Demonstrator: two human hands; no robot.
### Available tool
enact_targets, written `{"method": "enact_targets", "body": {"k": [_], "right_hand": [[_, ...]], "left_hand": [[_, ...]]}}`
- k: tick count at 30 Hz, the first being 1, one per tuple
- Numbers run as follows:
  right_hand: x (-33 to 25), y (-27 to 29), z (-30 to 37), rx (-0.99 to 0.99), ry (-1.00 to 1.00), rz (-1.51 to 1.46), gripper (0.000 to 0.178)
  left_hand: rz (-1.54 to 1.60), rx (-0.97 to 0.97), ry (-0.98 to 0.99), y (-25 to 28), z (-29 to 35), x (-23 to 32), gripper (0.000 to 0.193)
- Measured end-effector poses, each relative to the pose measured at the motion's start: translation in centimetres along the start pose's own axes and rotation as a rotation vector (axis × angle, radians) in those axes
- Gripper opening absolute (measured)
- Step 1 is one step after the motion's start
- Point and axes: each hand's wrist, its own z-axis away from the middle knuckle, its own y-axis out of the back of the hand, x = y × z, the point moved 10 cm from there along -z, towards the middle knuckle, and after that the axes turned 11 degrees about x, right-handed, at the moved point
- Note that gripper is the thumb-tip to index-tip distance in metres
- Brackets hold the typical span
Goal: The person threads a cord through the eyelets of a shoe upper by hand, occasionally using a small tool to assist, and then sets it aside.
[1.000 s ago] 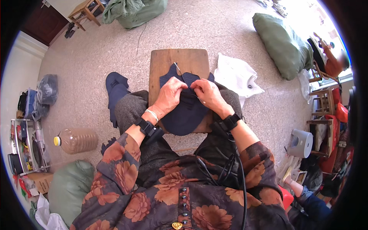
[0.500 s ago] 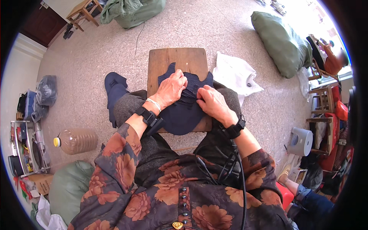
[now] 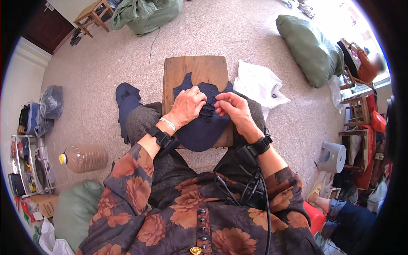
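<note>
A navy cut fabric piece (image 3: 200, 137), shaped like a shoe upper with dark strips or loops across its middle, lies on a wooden stool top (image 3: 195, 68) between my knees. My left hand (image 3: 186, 107) rests on its left half, with fingers bent together and gripping at the strips. Over the right half, my right hand (image 3: 236, 111) is raised slightly, thumb and forefinger pinched beside the strips. What sits in that pinch is too small to make out. More navy pieces (image 3: 127, 102) hang by my left knee.
A white cloth bag (image 3: 257, 85) lies right of the stool. Stuffed green sacks (image 3: 312, 51) stand farther off. A large plastic bottle (image 3: 87, 158) lies at left. A grey plastic stool (image 3: 332, 157) and another person's leg (image 3: 321, 202) are at right. Black cables (image 3: 265, 199) hang by my right wrist.
My right hand has lifted off the piece's right edge and moved left toward the strips, its fingers now pinched. The left hand has shifted slightly lower, staying on the piece.
</note>
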Motion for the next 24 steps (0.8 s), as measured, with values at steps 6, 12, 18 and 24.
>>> {"method": "enact_targets", "body": {"k": [6, 12, 18, 24], "right_hand": [[0.8, 0.6, -1.4, 0.063, 0.068, 0.071, 0.011], [-1.3, 0.1, -1.3, 0.251, 0.508, 0.598, 0.024], [-0.8, 0.5, -1.3, 0.282, 0.234, 0.419, 0.011], [-1.7, 0.9, -1.3, 0.299, 0.376, 0.381, 0.01]], "left_hand": [[-0.029, -0.033, 0.037, -0.2, -0.2, 0.0, 0.009], [0.104, -0.026, 0.139, -0.3, 0.0, -1.5, 0.01], [0.035, 0.036, 0.067, 0.4, 0.0, -0.8, 0.009], [0.04, 0.036, 0.04, 0.4, 0.0, -0.8, 0.007]]}}
